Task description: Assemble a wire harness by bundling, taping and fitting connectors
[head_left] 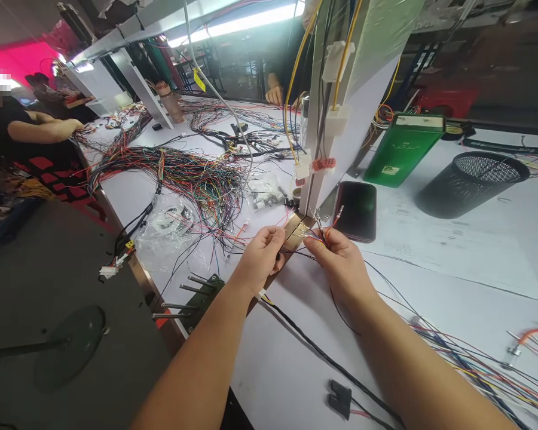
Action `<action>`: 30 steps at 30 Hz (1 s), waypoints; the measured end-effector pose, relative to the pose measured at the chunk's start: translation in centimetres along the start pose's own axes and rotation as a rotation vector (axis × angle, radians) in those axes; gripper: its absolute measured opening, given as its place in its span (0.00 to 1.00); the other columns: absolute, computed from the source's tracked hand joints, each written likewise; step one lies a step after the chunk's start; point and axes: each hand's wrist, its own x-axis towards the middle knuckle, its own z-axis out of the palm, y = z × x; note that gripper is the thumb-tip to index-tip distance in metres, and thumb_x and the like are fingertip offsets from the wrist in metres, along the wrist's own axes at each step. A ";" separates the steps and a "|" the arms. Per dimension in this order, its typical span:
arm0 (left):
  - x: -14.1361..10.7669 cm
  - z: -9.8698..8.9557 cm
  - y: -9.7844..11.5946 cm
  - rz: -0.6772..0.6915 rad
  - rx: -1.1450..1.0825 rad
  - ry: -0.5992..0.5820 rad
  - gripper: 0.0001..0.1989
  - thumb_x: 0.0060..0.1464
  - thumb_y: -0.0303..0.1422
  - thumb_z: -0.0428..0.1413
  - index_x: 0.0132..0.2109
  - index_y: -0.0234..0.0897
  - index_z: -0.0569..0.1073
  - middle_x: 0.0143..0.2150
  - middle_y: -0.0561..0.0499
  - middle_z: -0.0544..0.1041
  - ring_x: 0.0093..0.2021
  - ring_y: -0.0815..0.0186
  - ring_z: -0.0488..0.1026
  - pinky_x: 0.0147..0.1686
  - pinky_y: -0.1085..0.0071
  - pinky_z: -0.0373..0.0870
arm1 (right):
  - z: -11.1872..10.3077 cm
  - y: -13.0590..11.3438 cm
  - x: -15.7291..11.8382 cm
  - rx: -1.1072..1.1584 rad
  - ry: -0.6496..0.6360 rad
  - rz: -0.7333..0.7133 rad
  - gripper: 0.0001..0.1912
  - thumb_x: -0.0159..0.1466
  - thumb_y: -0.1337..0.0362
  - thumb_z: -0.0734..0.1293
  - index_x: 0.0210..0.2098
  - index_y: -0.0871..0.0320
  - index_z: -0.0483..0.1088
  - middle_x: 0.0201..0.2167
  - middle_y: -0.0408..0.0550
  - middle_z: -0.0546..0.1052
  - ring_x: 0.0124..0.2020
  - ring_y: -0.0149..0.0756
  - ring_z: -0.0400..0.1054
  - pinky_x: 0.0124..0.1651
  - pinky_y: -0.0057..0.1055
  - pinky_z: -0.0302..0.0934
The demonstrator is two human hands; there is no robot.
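My left hand [264,254] is closed, thumb against the fingers, with a bit of something dark showing below the thumb. What it holds is mostly hidden. Close by on the right, my right hand [338,257] pinches several thin wires [326,235] with bare metal terminals at their tips. Between and beyond the hands lies the brown base strip [295,232] of an upright post. A black sheathed cable [314,346] with a small white connector [262,294] runs from below my left wrist toward the front edge.
A large bundle of coloured wires [174,173] covers the left of the table. A green board with metal pegs [201,301] sits at the left edge. On the right are a phone [356,210], a green box [403,149] and a mesh pen holder [470,185]. Other people work beyond.
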 end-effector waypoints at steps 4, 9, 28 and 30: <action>-0.1 0.1 0.0 -0.083 0.056 0.085 0.22 0.57 0.55 0.49 0.40 0.39 0.65 0.25 0.58 0.68 0.11 0.77 0.58 0.08 0.80 0.43 | 0.1 -0.3 -0.3 0.005 -0.035 -0.008 0.09 0.60 0.57 0.68 0.34 0.56 0.72 0.31 0.42 0.74 0.34 0.34 0.65 0.39 0.29 0.59; -0.5 -0.2 0.3 -0.172 0.147 0.024 0.28 0.55 0.58 0.46 0.44 0.38 0.68 0.25 0.54 0.71 0.10 0.75 0.60 0.07 0.79 0.45 | 0.4 -0.7 -0.6 -0.036 -0.062 -0.040 0.08 0.61 0.58 0.68 0.33 0.57 0.73 0.31 0.44 0.75 0.35 0.35 0.66 0.40 0.29 0.60; -0.3 0.6 0.0 -0.056 -0.121 -0.039 0.24 0.56 0.54 0.51 0.36 0.35 0.68 0.16 0.58 0.64 0.11 0.78 0.52 0.09 0.81 0.42 | 0.6 -0.4 -0.7 -0.244 -0.049 -0.135 0.09 0.62 0.60 0.64 0.28 0.56 0.63 0.24 0.40 0.65 0.27 0.31 0.58 0.31 0.28 0.54; -0.3 0.7 0.0 -0.051 -0.135 -0.033 0.24 0.55 0.55 0.51 0.34 0.36 0.67 0.15 0.58 0.64 0.10 0.78 0.50 0.09 0.81 0.42 | 0.7 -0.6 -0.7 -0.274 -0.026 -0.156 0.08 0.61 0.61 0.64 0.28 0.56 0.62 0.23 0.39 0.64 0.26 0.31 0.57 0.30 0.27 0.53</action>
